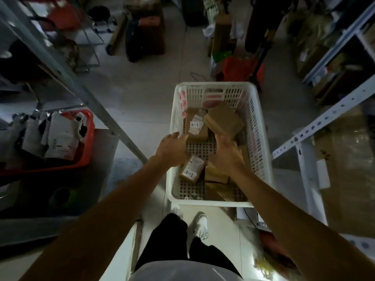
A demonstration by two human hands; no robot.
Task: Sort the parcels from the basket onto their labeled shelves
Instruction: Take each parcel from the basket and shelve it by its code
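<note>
Standing over a white slatted basket (261, 142) on the floor of a narrow aisle, a person reaches down into it with both arms. Right hand (228, 152) is curled round the near end of a plain brown parcel (224, 119); that box is lifted off the basket floor and tilted, long axis running from near-left up to far-right, far end toward the basket's far wall. Left hand (172, 150) is palm down at the basket's left wall, fingers bent over the near-left corner of a flat parcel labeled A-1 (196, 126); whether it truly grips that box or only touches it, I cannot tell. That A-1 parcel lies label up in the far-left part of the basket, long axis near-to-far. A second A-1 parcel (192, 169) lies flat just near of the left wrist, long axis leaning slightly right toward the far end, label end nearest. More brown parcels (216, 175) are heaped along the basket's near-right side under the right forearm. Metal shelving (316, 128) stands to the right, a slanting shelf upright (85, 94) to the left. A red crate (85, 157) low on the left holds white and grey mail bags (60, 136).
</note>
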